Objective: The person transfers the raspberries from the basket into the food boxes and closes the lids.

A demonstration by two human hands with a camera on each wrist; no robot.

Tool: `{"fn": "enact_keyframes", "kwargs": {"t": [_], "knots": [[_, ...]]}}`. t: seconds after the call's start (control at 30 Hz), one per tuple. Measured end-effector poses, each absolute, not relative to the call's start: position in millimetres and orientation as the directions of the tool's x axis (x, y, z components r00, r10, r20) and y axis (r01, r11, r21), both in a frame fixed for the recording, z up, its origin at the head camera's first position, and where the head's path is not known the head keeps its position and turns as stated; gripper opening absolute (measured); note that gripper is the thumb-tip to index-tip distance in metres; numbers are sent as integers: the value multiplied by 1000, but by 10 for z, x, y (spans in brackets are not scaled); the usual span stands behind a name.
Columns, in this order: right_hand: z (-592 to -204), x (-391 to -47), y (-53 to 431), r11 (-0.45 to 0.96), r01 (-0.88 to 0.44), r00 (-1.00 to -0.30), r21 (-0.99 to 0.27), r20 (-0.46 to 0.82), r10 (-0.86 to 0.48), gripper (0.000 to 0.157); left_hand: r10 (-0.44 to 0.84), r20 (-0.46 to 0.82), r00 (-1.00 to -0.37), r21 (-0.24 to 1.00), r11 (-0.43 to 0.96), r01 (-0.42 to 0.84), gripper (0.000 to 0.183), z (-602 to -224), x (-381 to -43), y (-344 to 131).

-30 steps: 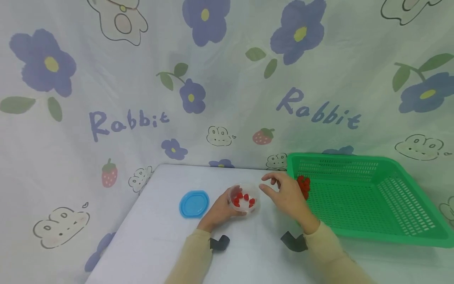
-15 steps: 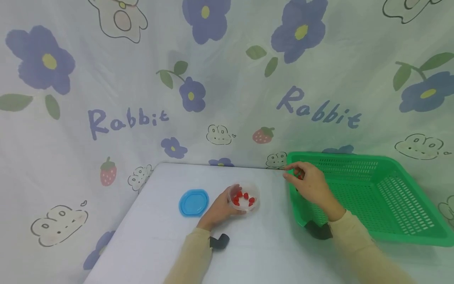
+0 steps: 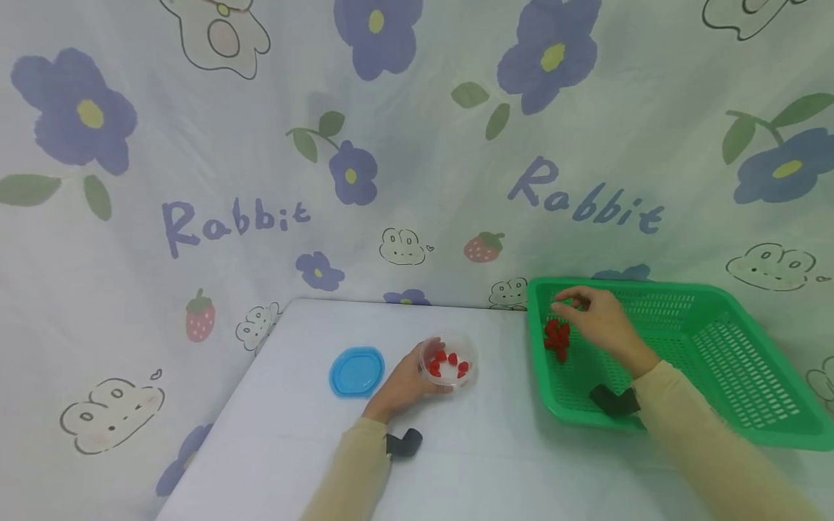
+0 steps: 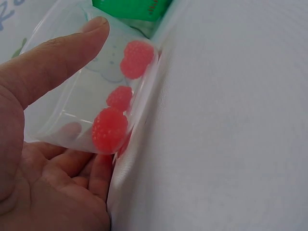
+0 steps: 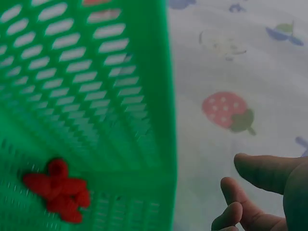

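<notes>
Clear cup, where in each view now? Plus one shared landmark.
Head: clear cup below centre, slightly right, in left hand.
Left wrist: upper left.
Right wrist: not in it.
Landmark: green basket; right in head, top edge in left wrist, left side in right wrist.

Red berries in a clear tub

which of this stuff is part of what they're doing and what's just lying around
Part of the job:
clear cup, held by the left hand
red berries in the cup
more berries in the green basket, right hand nearby

Just around:
blue lid, untouched on the table, though perhaps the cup's
patterned cloth behind
</notes>
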State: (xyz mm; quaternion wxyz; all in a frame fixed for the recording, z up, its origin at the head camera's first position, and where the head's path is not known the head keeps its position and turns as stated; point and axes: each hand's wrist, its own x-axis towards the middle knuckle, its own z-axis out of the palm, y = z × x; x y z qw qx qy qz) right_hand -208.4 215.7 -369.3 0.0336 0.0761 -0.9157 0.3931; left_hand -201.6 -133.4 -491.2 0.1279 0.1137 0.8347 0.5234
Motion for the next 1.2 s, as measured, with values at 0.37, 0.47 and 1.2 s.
{"fn": "enact_keyframes", "kwargs": {"t": [0.37, 0.47, 1.2], "knots": [[-3835, -2250, 2446, 656, -47, -991, -753, -45, -122, 53, 323, -98, -941, 898, 437, 56, 95, -4900, -2015, -1331], [-3880, -2299, 2500, 669, -11, -989, -743, -92, -119, 54, 321, -99, -942, 898, 436, 55, 94, -4910, -2020, -1328], [-4191, -2569, 2648, 730, 67, -954, -681, -258, -152, 45, 324, -96, -941, 905, 423, 53, 94, -4917, -2012, -1328]]}}
